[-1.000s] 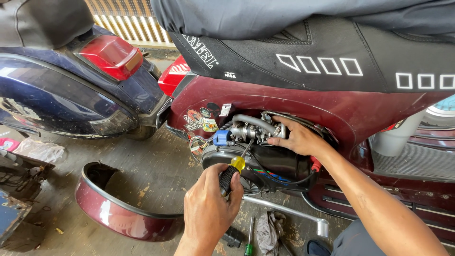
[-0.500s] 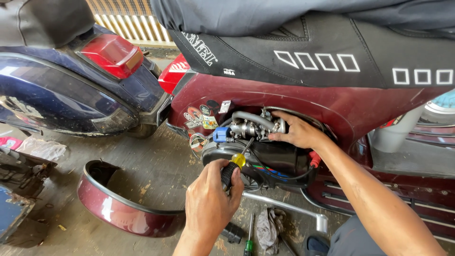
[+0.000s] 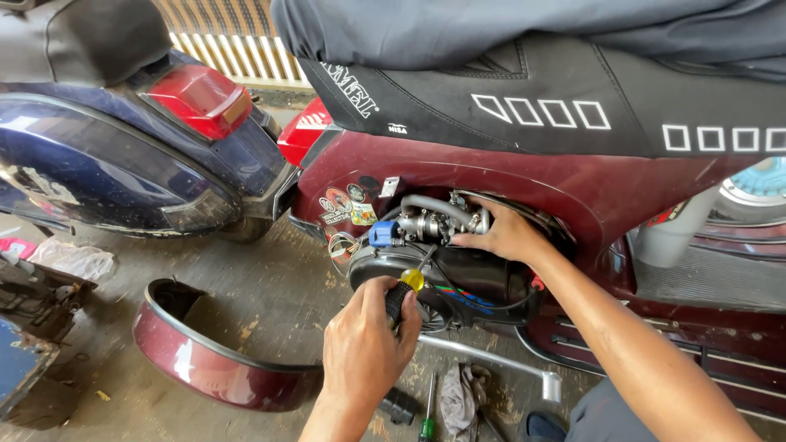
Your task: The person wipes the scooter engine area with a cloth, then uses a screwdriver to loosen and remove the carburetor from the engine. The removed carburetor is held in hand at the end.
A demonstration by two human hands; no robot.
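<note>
Barely moved since earlier: left hand (image 3: 360, 348) still clenched round screwdriver (image 3: 407, 285), shaft angled up-right into engine (image 3: 446, 245) (right hand (image 3: 503, 236) gripping carburettor (image 3: 438, 219))

- There is one view only, from a camera worn on the person's head; no second view shares the scene.
- It looks downward and forward at the open engine bay (image 3: 446, 245) in the side of a maroon scooter (image 3: 606, 192), from close range.
- The engine bay sits just right of the frame's centre; the scooter's black seat (image 3: 573, 98) runs across the top edge above it.
- Left of the engine bay, a dark blue scooter (image 3: 123, 164) fills the upper left corner.
- Below the engine bay, the concrete floor (image 3: 270, 286) takes the lower frame, so the camera stands above and outside the scooter's flank.
- Both forearms enter from the bottom edge toward the engine bay.
</note>
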